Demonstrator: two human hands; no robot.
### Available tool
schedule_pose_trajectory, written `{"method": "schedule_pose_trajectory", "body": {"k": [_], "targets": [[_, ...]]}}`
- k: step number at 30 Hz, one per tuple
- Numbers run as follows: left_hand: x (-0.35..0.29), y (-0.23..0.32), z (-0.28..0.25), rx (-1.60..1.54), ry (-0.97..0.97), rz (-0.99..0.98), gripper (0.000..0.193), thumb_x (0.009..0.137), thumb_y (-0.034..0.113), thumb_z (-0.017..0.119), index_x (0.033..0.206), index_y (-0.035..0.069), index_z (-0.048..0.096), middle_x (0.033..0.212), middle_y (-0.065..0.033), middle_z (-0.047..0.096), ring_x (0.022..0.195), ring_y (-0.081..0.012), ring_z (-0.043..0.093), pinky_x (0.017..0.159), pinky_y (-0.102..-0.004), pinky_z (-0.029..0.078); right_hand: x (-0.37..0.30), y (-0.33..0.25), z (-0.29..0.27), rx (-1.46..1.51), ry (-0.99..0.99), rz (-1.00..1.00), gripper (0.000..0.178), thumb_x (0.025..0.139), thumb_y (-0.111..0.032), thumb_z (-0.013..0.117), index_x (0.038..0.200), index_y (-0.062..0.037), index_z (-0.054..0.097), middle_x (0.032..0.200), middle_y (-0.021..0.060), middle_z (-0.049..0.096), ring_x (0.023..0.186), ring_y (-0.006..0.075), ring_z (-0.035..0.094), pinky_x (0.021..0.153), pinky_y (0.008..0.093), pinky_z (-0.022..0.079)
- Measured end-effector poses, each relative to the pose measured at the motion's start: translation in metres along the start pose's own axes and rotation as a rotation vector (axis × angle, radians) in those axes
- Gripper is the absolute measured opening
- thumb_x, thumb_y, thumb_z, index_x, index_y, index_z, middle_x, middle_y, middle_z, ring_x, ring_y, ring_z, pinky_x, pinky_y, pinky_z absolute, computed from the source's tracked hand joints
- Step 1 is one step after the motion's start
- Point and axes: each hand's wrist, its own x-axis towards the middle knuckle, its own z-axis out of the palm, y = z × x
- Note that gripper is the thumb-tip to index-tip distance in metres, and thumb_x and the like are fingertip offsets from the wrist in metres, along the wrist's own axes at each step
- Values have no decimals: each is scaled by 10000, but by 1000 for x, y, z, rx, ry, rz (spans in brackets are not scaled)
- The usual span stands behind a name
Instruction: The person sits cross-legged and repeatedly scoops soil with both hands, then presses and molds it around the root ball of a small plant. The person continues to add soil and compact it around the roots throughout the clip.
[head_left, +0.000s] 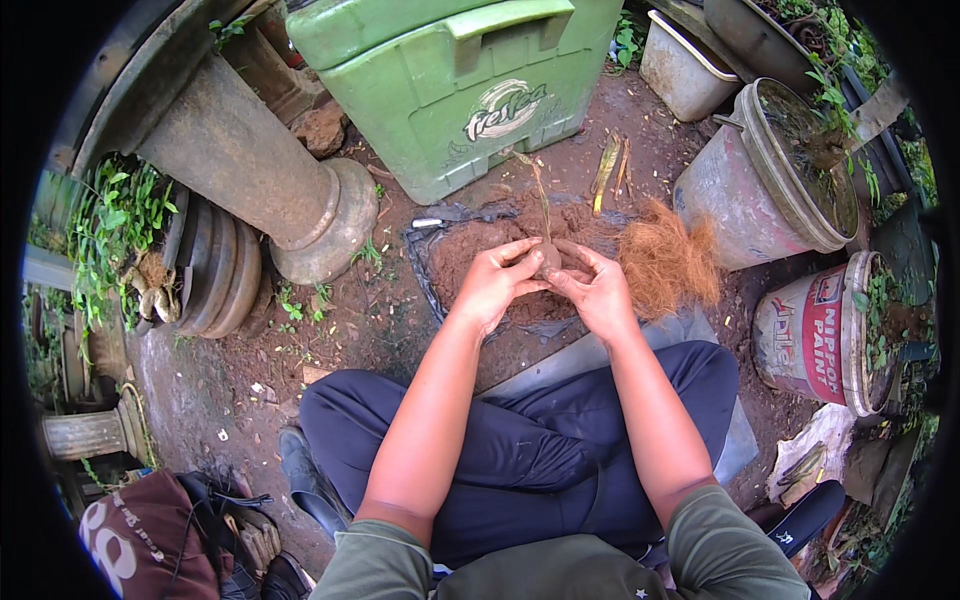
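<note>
You kinda had your left hand (492, 287) and right hand (598, 290) equally close, pinching that muddy clump (546, 261) between them, in front of the green bin (420, 120), skinny stem (543, 195) pointing binward.

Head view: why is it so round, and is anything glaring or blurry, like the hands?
Head view: black surrounds a circular image, and the grey column leans outward, likely fisheye distortion; same head view: light looks soft, without harsh glare on the green bin; head view again: the left hand and right hand show no obvious motion blur.
</note>
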Motion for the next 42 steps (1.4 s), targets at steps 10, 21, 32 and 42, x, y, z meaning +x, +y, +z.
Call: {"method": "schedule_pose_trajectory", "body": {"k": [10, 21, 32, 42], "targets": [[-4, 3, 2, 13, -10, -39, 430, 1079, 137, 591, 1450, -64, 507, 1287, -165, 676, 1107, -253, 705, 970, -394, 601, 1, 1, 0, 107, -95, 24, 484, 1022, -39, 669, 1468, 55, 504, 1352, 131, 649, 1158, 172, 681, 1003, 304, 553], [4, -6, -3, 408, 97, 100, 330, 1068, 155, 627, 1311, -67, 632, 1163, -118, 734, 1000, -159, 698, 865, -297, 558, 4, 3, -4, 336, -70, 171, 444, 974, 4, 704, 1369, 82, 515, 1252, 187, 683, 1134, 257, 708, 980, 400, 624], [2, -9, 4, 113, 58, 46, 328, 1114, 256, 537, 1161, -24, 702, 1040, -51, 720, 906, -137, 674, 791, -302, 540, 5, -1, -8, 639, -64, 263, 502, 1003, -57, 692, 1401, 78, 417, 1289, 229, 636, 1081, 382, 728, 973, 516, 629], [9, -12, -8, 548, 93, -21, 404, 1124, 362, 511, 1186, -10, 657, 1002, -73, 711, 867, -162, 693, 803, -321, 575, 8, 5, -9, 557, -52, 221, 416, 1043, -103, 646, 1394, 54, 487, 1263, 177, 659, 1144, 305, 706, 974, 473, 623]]}}
